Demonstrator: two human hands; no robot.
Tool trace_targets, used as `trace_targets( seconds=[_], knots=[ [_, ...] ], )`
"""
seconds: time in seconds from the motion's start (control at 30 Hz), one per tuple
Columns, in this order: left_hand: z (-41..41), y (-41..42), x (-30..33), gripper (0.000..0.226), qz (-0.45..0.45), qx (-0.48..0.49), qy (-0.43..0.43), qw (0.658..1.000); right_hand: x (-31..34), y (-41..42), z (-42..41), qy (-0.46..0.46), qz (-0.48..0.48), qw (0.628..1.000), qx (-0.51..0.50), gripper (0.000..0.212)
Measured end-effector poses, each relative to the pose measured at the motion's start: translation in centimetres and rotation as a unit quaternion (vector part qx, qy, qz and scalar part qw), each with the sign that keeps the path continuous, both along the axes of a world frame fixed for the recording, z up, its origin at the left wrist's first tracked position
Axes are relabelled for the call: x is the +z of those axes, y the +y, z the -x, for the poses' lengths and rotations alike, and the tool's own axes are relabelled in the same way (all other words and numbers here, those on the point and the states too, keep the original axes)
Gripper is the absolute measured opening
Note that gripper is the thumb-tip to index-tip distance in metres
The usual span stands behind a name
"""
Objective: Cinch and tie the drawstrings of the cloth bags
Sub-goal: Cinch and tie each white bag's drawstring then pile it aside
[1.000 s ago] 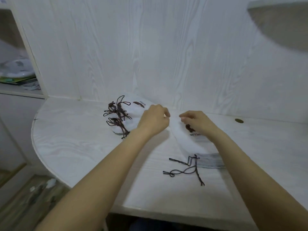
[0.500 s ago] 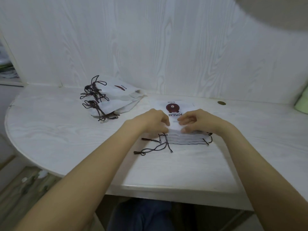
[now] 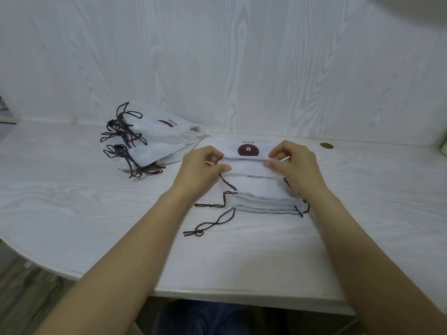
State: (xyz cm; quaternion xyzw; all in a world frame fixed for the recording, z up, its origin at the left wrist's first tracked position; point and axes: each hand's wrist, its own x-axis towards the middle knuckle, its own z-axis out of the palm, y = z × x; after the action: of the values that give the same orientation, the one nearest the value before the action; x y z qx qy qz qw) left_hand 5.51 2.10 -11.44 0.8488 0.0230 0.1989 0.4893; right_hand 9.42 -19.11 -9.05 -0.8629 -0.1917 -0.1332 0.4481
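A stack of flat white cloth bags [image 3: 261,194] lies on the table in front of me, with a dark red round print on the top one. My left hand [image 3: 200,165] pinches the left end of the top bag's open edge [image 3: 246,165]. My right hand [image 3: 292,163] pinches the right end of that edge, which is lifted a little off the stack. Dark drawstrings [image 3: 212,223] trail loose from the stack's left side toward me. A second pile of white bags [image 3: 157,146] with knotted dark drawstrings [image 3: 123,139] lies at the back left.
The white wood-grain table [image 3: 72,201] has a curved left edge and meets a white panelled wall behind. A small brass-coloured disc [image 3: 326,145] sits at the back right. A pale green object [image 3: 443,146] shows at the right border.
The view dropped and moved closer. Both hands came apart from the middle of the bag to its two ends, and the top bag's edge rose off the stack.
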Motion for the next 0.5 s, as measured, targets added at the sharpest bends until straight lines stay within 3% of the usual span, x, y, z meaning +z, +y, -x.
trace_targets(
  seconds=[0.17, 0.3, 0.4, 0.5],
  knots=[
    [-0.1, 0.5, -0.1, 0.011, 0.027, 0.019, -0.031, 0.999, -0.3, 0.7, 0.7, -0.042, 0.080, 0.995, -0.043, 0.012],
    [-0.2, 0.4, -0.2, 0.011, 0.035, 0.026, -0.041, 0.998, 0.0, 0.6, 1.1, -0.081, 0.188, 0.972, -0.118, 0.031],
    [0.0, 0.4, -0.4, 0.019, 0.004, 0.050, -0.035, 0.998, 0.3, 0.6, 1.3, -0.096, 0.215, 0.959, -0.156, 0.041],
    [0.3, 0.7, -0.2, 0.023, 0.051, 0.050, -0.034, 0.997, 0.2, 1.0, 1.5, -0.067, 0.183, 0.970, -0.147, 0.044]
  ],
)
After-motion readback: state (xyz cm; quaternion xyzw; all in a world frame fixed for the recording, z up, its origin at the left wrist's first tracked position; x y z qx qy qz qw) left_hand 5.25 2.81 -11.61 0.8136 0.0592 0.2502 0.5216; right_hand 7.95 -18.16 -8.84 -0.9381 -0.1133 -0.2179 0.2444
